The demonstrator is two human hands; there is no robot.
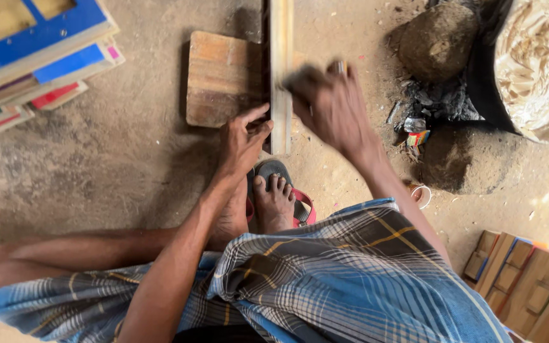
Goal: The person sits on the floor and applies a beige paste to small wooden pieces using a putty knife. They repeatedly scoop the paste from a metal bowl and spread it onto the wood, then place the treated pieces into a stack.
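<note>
Head view: wooden strip [281, 70] runs straight away, left hand [243, 140] pinching its near end, blurred right hand [332, 105] gripping unclear.

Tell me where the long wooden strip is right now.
In the head view the long wooden strip runs up the centre of the frame on the dirt floor, beside a wooden block, between the left hand and right hand.

Wooden strip [281, 76] runs near-to-far at centre, lying on the wooden board [220, 79], which sits left of it on the dirt floor [115, 165]; left hand [243, 143] touches the strip's near end from the left; right hand [332, 105] against its right side; foot [274, 200] in a sandal just near of the strip; stacked frames [33, 51] far left; stone [436, 41] and pot [532, 63] far right; wooden frames [525, 286] near right.
</note>
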